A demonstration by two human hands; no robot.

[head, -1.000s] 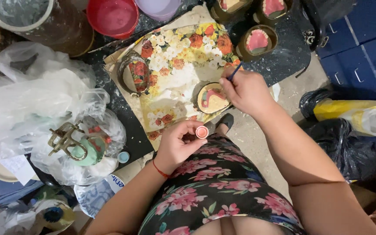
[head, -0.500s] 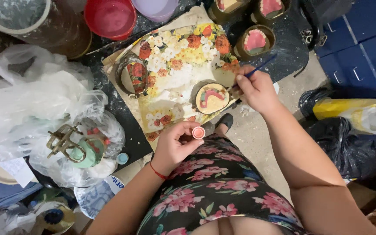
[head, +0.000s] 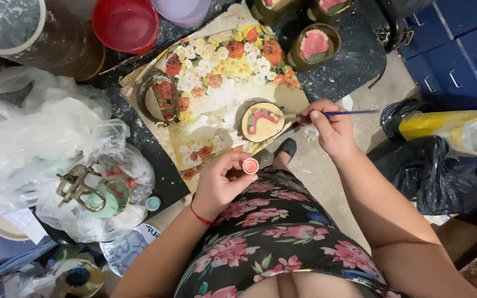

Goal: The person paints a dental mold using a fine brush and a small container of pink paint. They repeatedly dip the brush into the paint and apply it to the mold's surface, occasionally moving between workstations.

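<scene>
Two hands: right hand [head: 332,129] grips thin paintbrush [head: 327,115]; left hand [head: 222,185] round paint pot [head: 250,165].

Bare grey concrete floor [head: 327,176] lies open between the flowered paper sheet [head: 222,88] and the black plastic bag [head: 437,171], so a hand could pass there. Crumpled clear plastic bags [head: 45,138] crowd the left side. A red plastic bowl [head: 125,25] and small dark round pots [head: 316,44] block the far edge.
</scene>
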